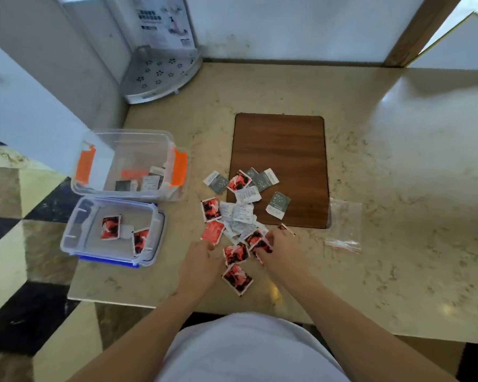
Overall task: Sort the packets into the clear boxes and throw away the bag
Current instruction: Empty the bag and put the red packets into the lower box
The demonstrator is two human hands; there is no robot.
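The loose packets (240,213) lie in a heap on the counter (398,188), partly over the brown mat (282,150). The right hand (280,244) pinches a red packet (261,248) at the heap's five o'clock edge; the left hand (200,260) rests curled at seven o'clock, and I cannot tell if it holds one. It seems best to gather only red ones now and drop them into the blue-clipped box (72,238) at nine o'clock, keeping grey ones for the orange-clipped box (127,133) at ten. The empty bag (344,224) waits at three o'clock.

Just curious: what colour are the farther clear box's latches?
Orange latches, best in the head view.
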